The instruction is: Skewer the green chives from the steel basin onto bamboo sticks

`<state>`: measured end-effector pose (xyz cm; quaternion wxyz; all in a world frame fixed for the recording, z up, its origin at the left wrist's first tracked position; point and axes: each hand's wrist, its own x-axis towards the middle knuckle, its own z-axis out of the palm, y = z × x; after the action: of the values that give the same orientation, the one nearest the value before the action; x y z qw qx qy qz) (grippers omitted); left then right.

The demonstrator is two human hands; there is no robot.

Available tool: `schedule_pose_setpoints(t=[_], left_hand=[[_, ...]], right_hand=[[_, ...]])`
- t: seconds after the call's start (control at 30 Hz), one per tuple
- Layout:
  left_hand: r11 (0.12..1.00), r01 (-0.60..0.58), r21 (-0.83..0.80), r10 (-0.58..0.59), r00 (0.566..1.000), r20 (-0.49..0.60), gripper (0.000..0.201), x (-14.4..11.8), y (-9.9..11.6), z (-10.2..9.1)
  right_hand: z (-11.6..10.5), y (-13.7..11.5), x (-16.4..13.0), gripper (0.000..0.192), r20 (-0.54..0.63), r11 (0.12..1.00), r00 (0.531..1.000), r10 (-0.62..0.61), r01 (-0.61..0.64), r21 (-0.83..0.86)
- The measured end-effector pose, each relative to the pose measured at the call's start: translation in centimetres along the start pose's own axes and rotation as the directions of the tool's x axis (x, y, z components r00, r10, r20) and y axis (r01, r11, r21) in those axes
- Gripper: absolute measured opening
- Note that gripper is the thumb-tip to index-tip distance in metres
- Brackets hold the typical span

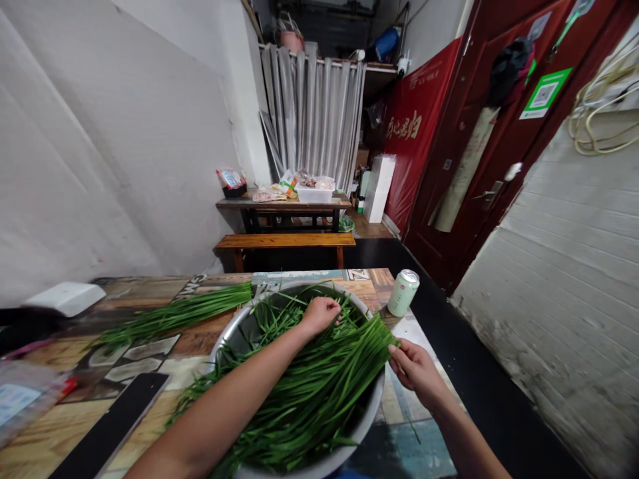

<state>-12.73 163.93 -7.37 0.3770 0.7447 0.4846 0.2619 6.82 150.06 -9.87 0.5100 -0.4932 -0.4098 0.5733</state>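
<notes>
A large metal basin [375,406] in front of me is heaped with long green garlic chives [319,392]. My left hand [321,315] hovers over the far part of the heap, its fingers curled in a pinch; whatever may be between them is too small to make out. At the basin's right rim, my right hand [415,367] pinches the ends of some chives, whose evened ends point right and whose leaves trail left across the basin. A separate bundle of chives [184,314] lies on the table, left of the basin.
A pale green drink can [404,293] stands on the patterned table [64,416], right of the basin. At left lie a dark phone-like slab [112,426], a plastic bag [30,396] and a white box [67,298]. A wooden bench [287,241] stands beyond.
</notes>
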Motion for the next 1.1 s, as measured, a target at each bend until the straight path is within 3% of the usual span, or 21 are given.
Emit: schedule_pose_setpoints(t=[0.27, 0.57, 0.93, 1.1], left_hand=[[0.991, -0.132, -0.036, 0.128, 0.987, -0.100, 0.026, -0.5, 1.1, -0.5], [0.949, -0.020, -0.315, 0.040, 0.998, 0.055, 0.038, -1.4, 2.2, 0.0], [0.906, 0.000, -0.424, 0.007, 1.000, 0.015, 0.034, -1.7, 2.7, 0.4], [0.892, 0.020, -0.452, 0.007, 0.998, 0.056, 0.033, -1.9, 2.9, 0.4]], right_hand=[[0.5, -0.9, 0.6, 0.038, -0.004, 0.999, 0.999, -0.045, 0.045, -0.031], [0.8, -1.3, 1.1, 0.038, -0.019, 0.998, 0.998, -0.062, 0.061, -0.011], [0.8, -0.9, 1.1, 0.037, -0.023, 0.999, 0.998, -0.052, 0.052, 0.001], [0.9, -1.0, 1.0, 0.038, -0.026, 0.999, 0.998, -0.049, 0.050, 0.005]])
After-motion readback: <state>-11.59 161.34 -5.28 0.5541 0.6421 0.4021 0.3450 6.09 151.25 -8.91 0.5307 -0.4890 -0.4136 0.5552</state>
